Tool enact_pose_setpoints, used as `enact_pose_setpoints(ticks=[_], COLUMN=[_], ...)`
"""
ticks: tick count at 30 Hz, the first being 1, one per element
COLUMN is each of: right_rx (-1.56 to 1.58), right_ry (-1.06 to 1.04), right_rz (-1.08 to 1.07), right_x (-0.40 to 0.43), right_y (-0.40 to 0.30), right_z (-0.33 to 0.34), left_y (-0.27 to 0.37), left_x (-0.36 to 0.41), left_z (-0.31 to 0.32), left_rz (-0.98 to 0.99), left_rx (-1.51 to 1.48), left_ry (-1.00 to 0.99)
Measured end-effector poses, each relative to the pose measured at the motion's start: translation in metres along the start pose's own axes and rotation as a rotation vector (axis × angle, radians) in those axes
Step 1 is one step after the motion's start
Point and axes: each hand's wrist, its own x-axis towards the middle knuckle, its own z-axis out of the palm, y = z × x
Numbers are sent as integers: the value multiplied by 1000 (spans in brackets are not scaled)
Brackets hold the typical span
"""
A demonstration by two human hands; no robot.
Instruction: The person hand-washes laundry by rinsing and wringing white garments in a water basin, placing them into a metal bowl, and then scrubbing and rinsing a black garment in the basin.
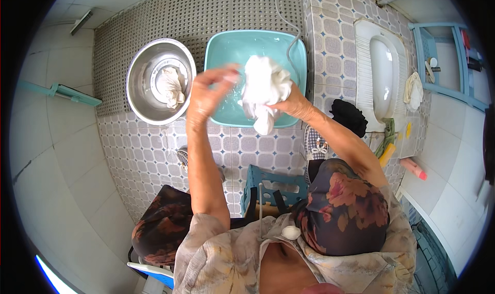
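Observation:
A bunched white cloth [265, 81] is in my right hand [296, 104], raised over a turquoise plastic basin [228, 118] that holds water. My left hand [212, 87], blurred, hovers above the basin's left side with its fingers apart and nothing in them. To the left stands a round stainless-steel basin [135, 85] with a twisted, off-white cloth [170, 87] lying inside. A grey hose [279, 13] runs over the far rim into the turquoise basin.
A squat toilet [381, 70] lies to the right, with a black cloth [348, 117] on the tiles beside it. A green cloth [388, 133] and a yellow object [387, 155] are nearby. A blue folding stool [270, 182] stands below the basin. Perforated matting [166, 15] covers the far floor.

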Motion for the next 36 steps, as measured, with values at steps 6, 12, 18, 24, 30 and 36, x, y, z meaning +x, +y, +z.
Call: enact_pose_setpoints(ticks=[6, 12, 18, 24, 30, 36], right_rx=[690, 976, 430, -608, 361, 946], right_ry=[-21, -77, 236, 238, -115, -32], right_rz=[228, 293, 187, 68, 376, 397], right_x=[10, 19, 27, 30, 43, 45], right_y=[-16, -17, 24, 46, 3, 41], right_z=[0, 5, -10, -15, -22, -41], left_y=[-109, -64, -100, -84, -89, -56], left_x=[21, -13, -35, -39, -54, -71], left_z=[27, 85, 109, 130, 108, 137], left_rz=[-389, -492, -424, -478, -573, -578], left_rx=[-512, -908, -1692, -1210, -1579, -2341], left_ry=[10, -79, -253, 34, -90, -582])
